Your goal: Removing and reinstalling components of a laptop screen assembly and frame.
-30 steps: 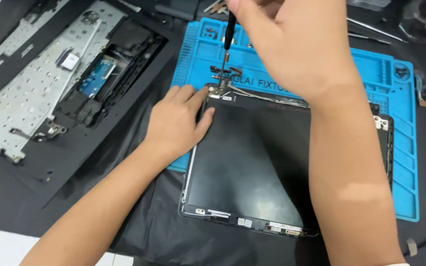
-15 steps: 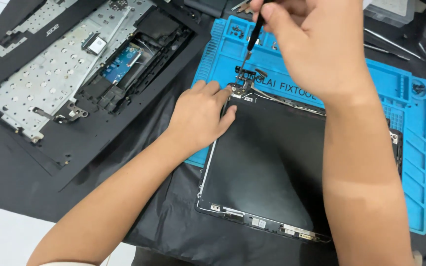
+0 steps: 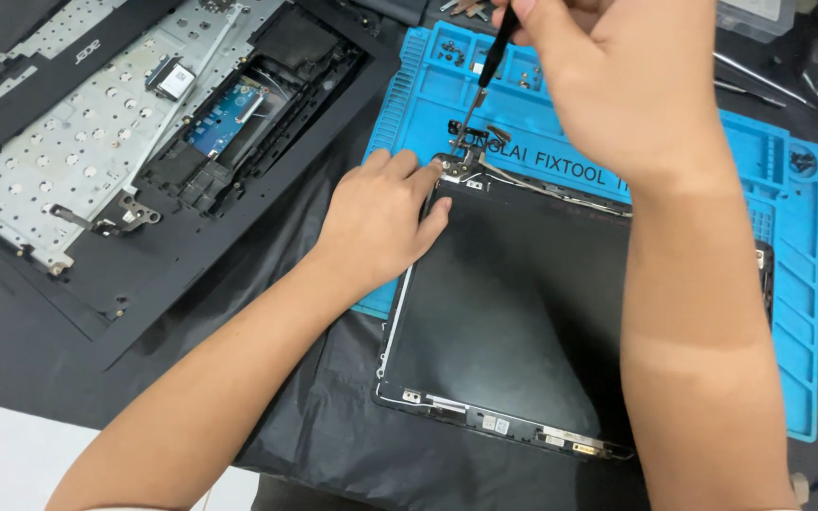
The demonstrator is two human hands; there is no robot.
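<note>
Fingers of the right hand (image 3: 617, 80) are clamped on a black screwdriver (image 3: 496, 47), its tip at the metal hinge (image 3: 461, 168) on the screen panel (image 3: 513, 312) corner. The left hand (image 3: 376, 222) presses flat beside this hinge, fingers together. Panel lies on a blue mat (image 3: 792, 284); an opened laptop base (image 3: 134, 142) is left.

The single head-worn camera looks steeply down and slightly forward from close above the bench, with both forearms entering from the bottom edge. It frames the blue repair mat (image 3: 797, 284) and the dark screen panel (image 3: 513, 312) at centre and right, and the opened laptop base (image 3: 144, 151) at upper left. No second view shares the scene.
</note>
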